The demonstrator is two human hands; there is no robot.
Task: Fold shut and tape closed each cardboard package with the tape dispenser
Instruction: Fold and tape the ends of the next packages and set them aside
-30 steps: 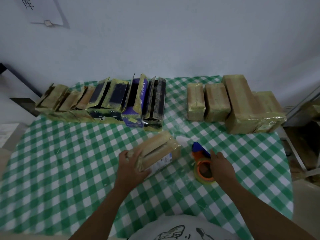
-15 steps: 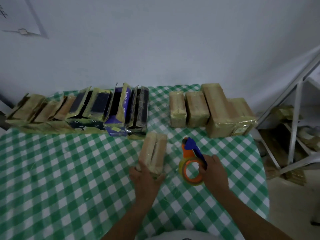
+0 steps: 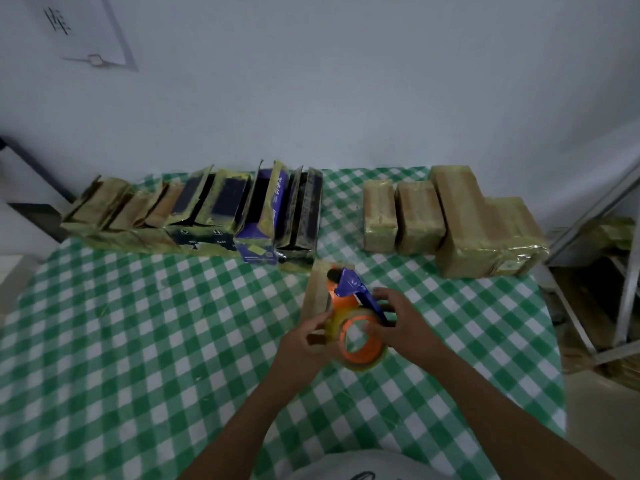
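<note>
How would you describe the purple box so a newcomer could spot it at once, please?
On the green-checked table, find the row of open packages along the far left edge. The purple box stands second from that row's right end; the boxes beside it are black, and it alone is purple.

A small makeshift packing room: a cloth-covered bench (image 3: 138, 341) against a bare wall (image 3: 346, 81), rows of open boxes (image 3: 207, 216) and taped packages (image 3: 467, 220), a metal rack (image 3: 629, 289) holding more beside it
</note>
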